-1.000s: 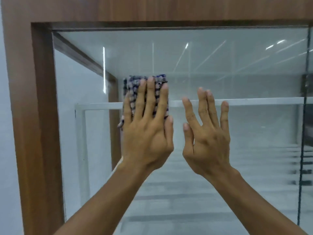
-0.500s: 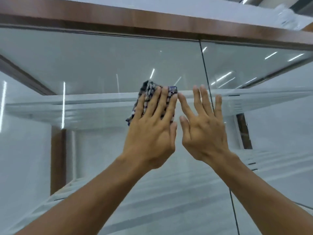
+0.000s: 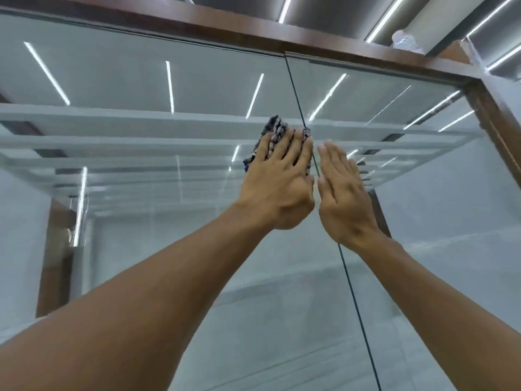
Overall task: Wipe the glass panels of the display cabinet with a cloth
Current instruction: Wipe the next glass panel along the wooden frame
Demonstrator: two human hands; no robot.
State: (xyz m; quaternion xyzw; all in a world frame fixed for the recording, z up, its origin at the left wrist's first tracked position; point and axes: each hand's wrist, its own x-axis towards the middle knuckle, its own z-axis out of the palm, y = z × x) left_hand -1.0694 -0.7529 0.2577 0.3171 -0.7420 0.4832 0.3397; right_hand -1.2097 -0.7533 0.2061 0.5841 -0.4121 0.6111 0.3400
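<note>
Glossy glass panel; checked woven cloth; polished wood frame.

No text, label, brand, number or sign can be read anywhere in view.
</note>
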